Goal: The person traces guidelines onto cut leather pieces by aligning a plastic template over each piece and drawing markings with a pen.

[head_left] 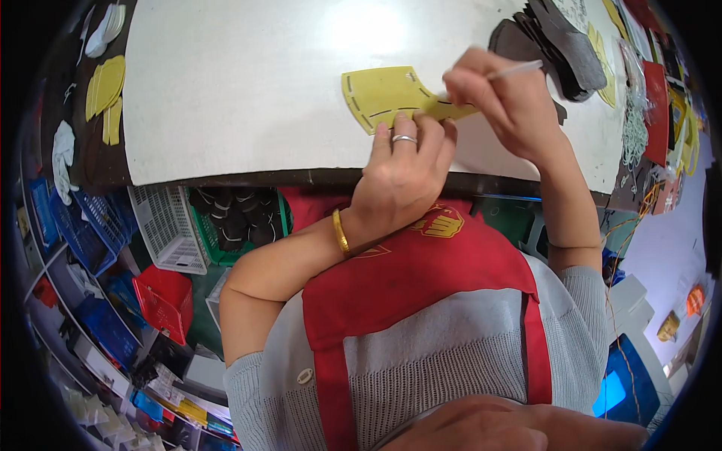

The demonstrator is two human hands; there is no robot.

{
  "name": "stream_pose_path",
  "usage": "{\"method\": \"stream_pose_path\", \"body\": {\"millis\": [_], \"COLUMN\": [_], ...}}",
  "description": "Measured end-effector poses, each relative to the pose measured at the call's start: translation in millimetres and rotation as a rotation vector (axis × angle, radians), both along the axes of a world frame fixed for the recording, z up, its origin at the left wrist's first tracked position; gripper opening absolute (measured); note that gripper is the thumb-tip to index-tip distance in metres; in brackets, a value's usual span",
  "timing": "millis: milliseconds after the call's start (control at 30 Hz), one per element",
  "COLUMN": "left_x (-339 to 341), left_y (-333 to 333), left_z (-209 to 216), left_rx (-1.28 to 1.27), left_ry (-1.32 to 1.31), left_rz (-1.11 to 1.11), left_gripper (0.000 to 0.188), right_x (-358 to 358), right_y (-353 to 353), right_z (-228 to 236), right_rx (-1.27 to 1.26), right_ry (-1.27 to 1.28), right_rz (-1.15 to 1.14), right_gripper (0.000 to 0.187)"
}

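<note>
- Head view: your left hand point(402, 177) lies with its fingertips spread along the near edge of the yellow template point(383, 90), likely to stop it sliding on the pale desk point(241, 98).
- Your right hand point(504, 101) is closed around a slim pale pen point(519, 69), its rear end pointing off to the right; the tip is blurred, so you cannot tell whether it touches.
- Your hands are apart but near each other, the template reaching from ahead of your left fingers to beneath your right; that spacing probably leaves the curved far edge free for the pen.
- Dark pieces point(571, 52) are heaped just beyond your right hand, seemingly parked there to be within reach yet off the working spot.
- More yellow pieces point(105, 86) lie well to the left of your left hand, perhaps set aside so they stay out of your way.
</note>
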State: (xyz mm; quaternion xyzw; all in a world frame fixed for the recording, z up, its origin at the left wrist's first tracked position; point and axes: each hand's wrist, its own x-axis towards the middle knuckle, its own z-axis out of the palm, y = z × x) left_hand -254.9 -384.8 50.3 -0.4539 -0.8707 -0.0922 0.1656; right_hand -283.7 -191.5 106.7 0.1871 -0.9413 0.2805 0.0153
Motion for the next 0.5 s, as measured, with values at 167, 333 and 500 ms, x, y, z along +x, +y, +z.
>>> {"method": "stream_pose_path", "body": {"millis": [167, 333, 500], "left_x": [-3.0, -4.0, -6.0], "left_y": [7.3, 12.8, 13.9], "left_z": [5.3, 8.9, 12.7], "left_rx": [-0.096, -0.161, -0.256], "left_ry": [0.021, -0.021, -0.008], "left_rz": [-0.015, -0.016, 0.013], "left_gripper": [0.028, 0.027, 0.028], "right_x": [-12.2, -5.0, 21.9], "right_y": [-1.0, 6.5, 43.5], "right_z": [-19.5, -23.6, -20.3], "right_rx": [-0.132, 0.023, 0.09], "right_ry": [-0.172, 0.003, 0.038], "right_rz": [-0.138, -0.031, -0.085], "right_gripper": [0.024, 0.025, 0.016]}}
